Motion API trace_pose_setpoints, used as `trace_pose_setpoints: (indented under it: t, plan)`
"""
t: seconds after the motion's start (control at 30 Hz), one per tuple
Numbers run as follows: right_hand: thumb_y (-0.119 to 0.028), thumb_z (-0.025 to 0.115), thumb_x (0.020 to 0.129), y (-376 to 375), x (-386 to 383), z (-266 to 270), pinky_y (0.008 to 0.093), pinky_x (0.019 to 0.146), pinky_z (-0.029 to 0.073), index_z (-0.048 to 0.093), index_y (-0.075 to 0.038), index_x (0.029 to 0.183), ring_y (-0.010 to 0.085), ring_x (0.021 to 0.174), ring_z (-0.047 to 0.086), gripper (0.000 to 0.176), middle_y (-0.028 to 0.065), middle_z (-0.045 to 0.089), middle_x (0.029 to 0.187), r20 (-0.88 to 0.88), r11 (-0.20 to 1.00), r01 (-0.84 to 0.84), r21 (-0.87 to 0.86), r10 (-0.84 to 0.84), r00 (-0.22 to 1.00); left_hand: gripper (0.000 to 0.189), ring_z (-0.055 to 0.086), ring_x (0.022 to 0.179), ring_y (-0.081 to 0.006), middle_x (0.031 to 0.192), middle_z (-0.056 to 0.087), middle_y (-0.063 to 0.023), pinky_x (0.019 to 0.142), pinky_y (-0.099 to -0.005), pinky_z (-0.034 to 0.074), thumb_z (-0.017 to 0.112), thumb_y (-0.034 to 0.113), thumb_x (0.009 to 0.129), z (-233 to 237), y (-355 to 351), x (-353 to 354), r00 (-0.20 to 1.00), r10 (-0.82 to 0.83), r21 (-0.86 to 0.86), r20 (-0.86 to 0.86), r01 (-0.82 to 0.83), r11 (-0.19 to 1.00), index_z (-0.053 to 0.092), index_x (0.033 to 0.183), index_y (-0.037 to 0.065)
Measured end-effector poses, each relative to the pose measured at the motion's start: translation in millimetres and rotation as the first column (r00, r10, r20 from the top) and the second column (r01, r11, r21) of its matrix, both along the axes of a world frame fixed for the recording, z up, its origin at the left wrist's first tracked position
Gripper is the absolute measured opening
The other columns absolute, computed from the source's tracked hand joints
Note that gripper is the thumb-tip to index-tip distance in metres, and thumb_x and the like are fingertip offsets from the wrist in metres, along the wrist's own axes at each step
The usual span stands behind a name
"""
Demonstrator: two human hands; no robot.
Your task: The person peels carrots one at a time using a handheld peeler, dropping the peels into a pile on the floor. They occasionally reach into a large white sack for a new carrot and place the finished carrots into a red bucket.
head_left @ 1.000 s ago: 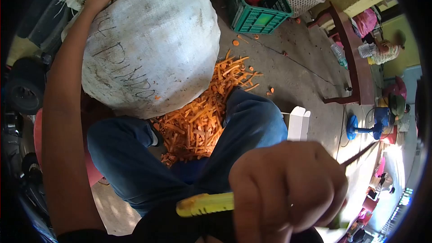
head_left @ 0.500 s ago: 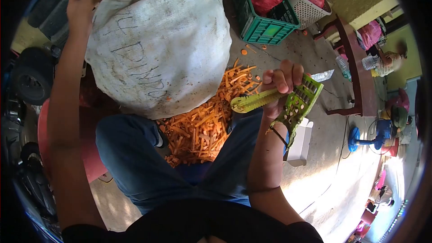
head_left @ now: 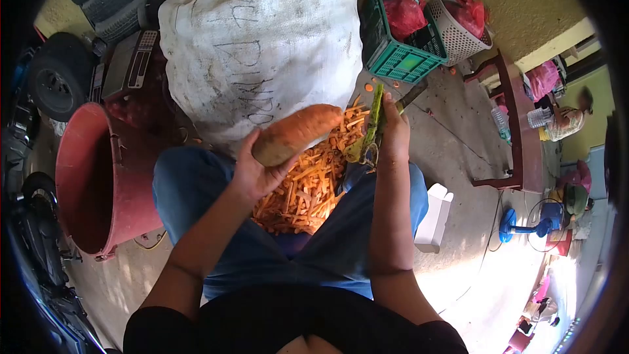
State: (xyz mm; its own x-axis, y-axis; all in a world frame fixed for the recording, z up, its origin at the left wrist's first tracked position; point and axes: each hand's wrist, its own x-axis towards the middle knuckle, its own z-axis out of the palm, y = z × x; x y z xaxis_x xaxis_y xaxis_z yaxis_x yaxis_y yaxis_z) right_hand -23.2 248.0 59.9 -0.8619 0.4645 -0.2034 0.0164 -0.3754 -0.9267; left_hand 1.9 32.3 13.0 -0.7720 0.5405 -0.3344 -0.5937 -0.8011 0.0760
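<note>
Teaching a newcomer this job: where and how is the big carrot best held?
Grip the carrot at its near, blunt end from underneath, as the left hand does. It lies tilted, far end raised toward the green slicer in the right hand, so that probably leaves its length free.

- A rough produce-preparing yard beside a house, with a bare concrete floor.
- A bulging woven sack, carrot strips heaped on the floor, and a green plastic crate.
- Tyres and a red tub stand nearby.
</note>
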Motion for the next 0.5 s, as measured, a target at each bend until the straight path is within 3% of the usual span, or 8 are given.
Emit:
trace_pose_setpoints:
  t: [0.03,0.07,0.17,0.2,0.3,0.37,0.43,0.5]
  plan:
    - [-0.025,0.047,0.082,-4.4,5.0,1.7,0.0230,0.040,0.037,0.048,-0.004,0.072,0.0120,0.043,0.045,0.023,0.0034,0.046,0.054,0.015,1.000,0.004,0.005,-0.004,1.000,0.054,0.037,0.108,-0.0380,0.117,0.035,-0.0222,0.088,-0.0374,0.040,0.043,0.036,0.080,-5.1,1.6,6.5,0.996,-0.080,0.151,-0.036,0.085,0.985,0.029,0.117,-0.002]
    - [-0.021,0.051,0.081,-4.8,17.3,8.7,0.0247,0.058,0.044,0.049,0.001,0.093,0.0135,0.065,0.054,0.026,0.0064,0.055,0.079,0.109,0.996,-0.069,-0.063,0.075,0.991,0.054,0.037,0.108,-0.0380,0.117,0.035,-0.0222,0.088,-0.0374,0.040,0.043,0.036,0.080,-7.5,2.0,10.0,0.996,-0.078,0.154,-0.031,0.082,0.985,0.029,0.117,-0.002]
    - [-0.022,0.050,0.081,-9.2,31.7,-16.1,0.0242,0.056,0.044,0.050,0.001,0.091,0.0129,0.063,0.054,0.025,0.0053,0.055,0.077,0.094,0.998,-0.029,-0.064,0.035,0.995,0.048,0.043,0.104,-0.0367,0.116,0.038,-0.0200,0.082,-0.0416,0.043,0.045,0.033,0.080,2.4,4.5,9.6,0.972,-0.217,0.083,-0.087,0.224,0.971,0.035,0.113,0.000]
    - [-0.022,0.050,0.081,-12.5,32.1,-21.8,0.0232,0.053,0.043,0.052,0.000,0.088,0.0117,0.059,0.053,0.022,0.0035,0.055,0.073,0.068,0.994,0.063,-0.094,-0.057,0.996,0.046,0.043,0.103,-0.0370,0.116,0.038,-0.0205,0.081,-0.0438,0.043,0.045,0.032,0.080,0.9,6.1,8.8,0.946,-0.246,0.067,-0.213,0.265,0.962,0.036,0.113,0.002]
    - [-0.021,0.050,0.081,-13.7,31.2,-30.2,0.0233,0.052,0.043,0.052,-0.001,0.087,0.0120,0.059,0.053,0.022,0.0036,0.055,0.073,0.113,0.989,-0.006,-0.150,0.023,0.993,0.039,0.045,0.101,-0.0380,0.114,0.040,-0.0209,0.079,-0.0486,0.043,0.046,0.031,0.080,-18.1,9.9,9.2,0.876,-0.299,0.114,-0.379,0.365,0.924,0.038,0.113,0.010]
    - [-0.022,0.050,0.081,-16.1,25.6,-43.6,0.0231,0.052,0.043,0.052,0.000,0.088,0.0122,0.059,0.053,0.023,0.0039,0.055,0.073,0.115,0.993,-0.002,-0.118,0.015,0.993,0.046,0.036,0.109,-0.0397,0.122,0.032,-0.0191,0.078,-0.0502,0.041,0.042,0.032,0.081,-34.4,9.1,7.0,0.883,-0.391,0.059,-0.259,0.419,0.906,0.032,0.119,0.008]
    - [-0.023,0.050,0.081,-21.1,19.5,-58.5,0.0238,0.054,0.043,0.053,0.000,0.086,0.0123,0.061,0.053,0.024,0.0049,0.055,0.074,0.104,0.961,-0.010,-0.276,0.040,0.994,0.053,0.039,0.108,-0.0359,0.121,0.035,-0.0184,0.083,-0.0473,0.039,0.045,0.033,0.080,-27.2,5.7,6.2,0.881,-0.376,-0.068,-0.288,0.373,0.925,0.028,0.121,0.004]
    - [-0.023,0.051,0.081,-18.9,17.0,-68.1,0.0248,0.056,0.043,0.052,0.001,0.087,0.0134,0.064,0.054,0.025,0.0059,0.055,0.076,0.146,0.956,-0.153,-0.252,0.194,0.970,0.054,0.042,0.106,-0.0315,0.117,0.039,-0.0174,0.088,-0.0418,0.037,0.046,0.032,0.080,-27.0,10.4,4.1,0.780,-0.363,-0.238,-0.510,0.278,0.931,0.029,0.120,0.001]
